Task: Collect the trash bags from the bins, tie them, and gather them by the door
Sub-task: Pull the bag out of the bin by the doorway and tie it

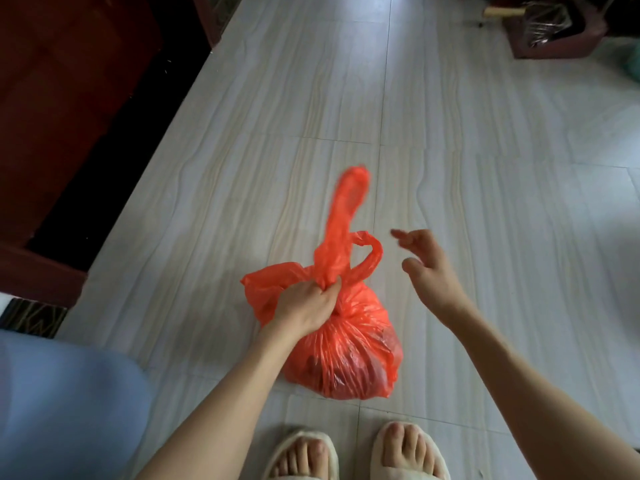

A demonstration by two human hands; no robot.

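Red trash bag (346,344) sits on floor (485,168) by the feet. Left hand (304,306) squeezes its neck; right hand (429,268) open, holding nothing. Loose handles (346,209) could slip & untie, then trash spills.

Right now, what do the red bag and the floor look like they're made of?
Red bag: thin, glossy, translucent plastic film by its crinkles and dark contents showing through. Floor: likely glazed tile, given grout lines, a soft sheen and printed wavy veining.
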